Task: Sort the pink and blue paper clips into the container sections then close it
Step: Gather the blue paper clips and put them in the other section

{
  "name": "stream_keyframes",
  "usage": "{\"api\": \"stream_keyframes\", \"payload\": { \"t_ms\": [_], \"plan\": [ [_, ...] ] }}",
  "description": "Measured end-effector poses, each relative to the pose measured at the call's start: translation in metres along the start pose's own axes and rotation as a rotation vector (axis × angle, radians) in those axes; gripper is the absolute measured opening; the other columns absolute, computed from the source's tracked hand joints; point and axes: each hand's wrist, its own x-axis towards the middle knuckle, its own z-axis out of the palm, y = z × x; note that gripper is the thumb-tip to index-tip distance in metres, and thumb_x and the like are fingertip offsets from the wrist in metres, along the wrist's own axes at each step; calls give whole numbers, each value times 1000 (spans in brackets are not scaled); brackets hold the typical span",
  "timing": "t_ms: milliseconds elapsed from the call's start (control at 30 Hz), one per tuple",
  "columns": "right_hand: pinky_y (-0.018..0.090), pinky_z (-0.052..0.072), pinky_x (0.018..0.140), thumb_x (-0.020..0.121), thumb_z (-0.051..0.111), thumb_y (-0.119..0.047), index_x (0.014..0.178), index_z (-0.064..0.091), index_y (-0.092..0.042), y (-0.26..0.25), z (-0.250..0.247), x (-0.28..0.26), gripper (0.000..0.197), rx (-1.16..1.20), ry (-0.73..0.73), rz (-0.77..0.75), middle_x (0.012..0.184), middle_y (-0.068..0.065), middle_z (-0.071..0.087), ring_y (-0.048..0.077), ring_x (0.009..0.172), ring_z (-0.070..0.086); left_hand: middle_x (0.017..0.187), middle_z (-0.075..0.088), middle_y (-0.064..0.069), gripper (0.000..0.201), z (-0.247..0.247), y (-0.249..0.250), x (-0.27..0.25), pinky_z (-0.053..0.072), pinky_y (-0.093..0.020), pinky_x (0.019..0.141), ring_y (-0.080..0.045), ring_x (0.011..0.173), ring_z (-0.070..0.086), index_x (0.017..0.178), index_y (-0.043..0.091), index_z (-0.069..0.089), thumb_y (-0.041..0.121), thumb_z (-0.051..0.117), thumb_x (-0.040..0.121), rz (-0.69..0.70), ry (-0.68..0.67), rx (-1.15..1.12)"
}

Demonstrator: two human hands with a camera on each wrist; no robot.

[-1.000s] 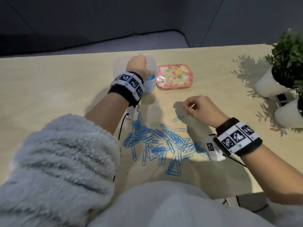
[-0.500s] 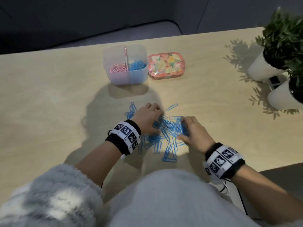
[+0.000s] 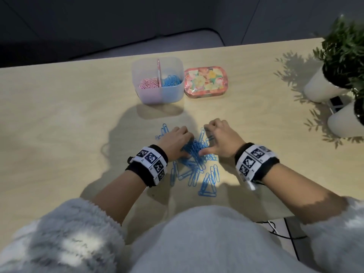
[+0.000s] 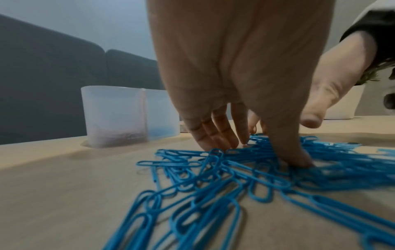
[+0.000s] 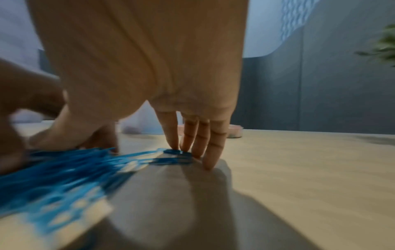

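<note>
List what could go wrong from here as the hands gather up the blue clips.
1. Both the left hand and right hand rake the blue paper clips together; interlocked clips may snag and drop in transit.
2. Outlying clips near the table edge could be left behind.
3. The container has a thin divider; a big handful could spill into the pink section.

fluffy grey sleeves (image 3: 59,233); black wristbands (image 3: 149,164) (checkered markers)

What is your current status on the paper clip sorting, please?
Left hand and right hand both down, raking the blue clips. Container open, lid beside it. Nothing in the way.
</note>
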Motion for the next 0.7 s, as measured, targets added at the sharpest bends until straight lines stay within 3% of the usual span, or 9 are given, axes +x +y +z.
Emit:
{"api": "stream_keyframes", "payload": {
  "t_ms": [100, 167, 267, 433, 533, 633, 700],
  "plan": [
    [40, 41, 93, 66, 73, -53, 124, 49, -12, -21, 19, -4, 75, 18, 22, -60, 119, 10, 45, 28, 110, 40, 120, 49, -11, 44, 4, 2, 4, 37, -36, 89, -28, 112, 46, 121, 9, 48, 30, 61, 84, -38, 38, -1],
    [42, 42, 91, 75, 70, -32, 119, 52, -10, -31, 28, -2, 53, 48, 60, -53, 119, 12, 46, 30, 110, 41, 117, 50, -12, 37, 5, 1, 5, 37, -36, 89, -29, 110, 48, 116, 7, 51, 27, 59, 86, -60, 55, -26],
    [47, 45, 84, 82, 50, -4, 108, 59, -4, -38, 30, 6, 28, 107, 129, -28, 111, 18, 51, 36, 104, 48, 113, 52, -14, 31, 5, -1, 5, 40, -39, 88, -31, 108, 49, 111, 5, 54, 23, 59, 87, -78, 85, -70],
    [40, 41, 83, 83, 50, -4, 101, 64, -4, -33, 19, 18, 23, 51, 98, -46, 106, 20, 61, 36, 101, 55, 110, 56, -14, 22, 3, -8, 4, 45, -43, 82, -32, 106, 54, 108, 7, 58, 18, 50, 91, -107, 89, -16],
    [33, 43, 82, 80, 58, -4, 98, 69, -6, -28, 2, 23, 21, 171, 122, -14, 103, 18, 68, 33, 99, 60, 111, 57, -14, 22, 2, -12, 3, 44, -42, 79, -32, 106, 54, 108, 8, 59, 18, 50, 91, -135, 113, -58],
    [23, 43, 73, 80, 65, -5, 95, 71, -3, -29, -29, 37, 16, 373, 151, 19, 92, 14, 70, 16, 79, 61, 110, 59, -13, 22, 1, -15, -2, 44, -40, 82, -32, 103, 57, 106, 9, 61, 20, 52, 90, -162, 175, -152],
    [20, 45, 62, 79, 68, -4, 84, 69, -5, -37, -57, 53, 4, 518, 170, 26, 72, 4, 63, 3, 59, 55, 108, 61, -11, 20, -1, -18, -6, 45, -40, 83, -32, 100, 58, 104, 11, 62, 20, 54, 89, -185, 214, -220]
  ]
}}
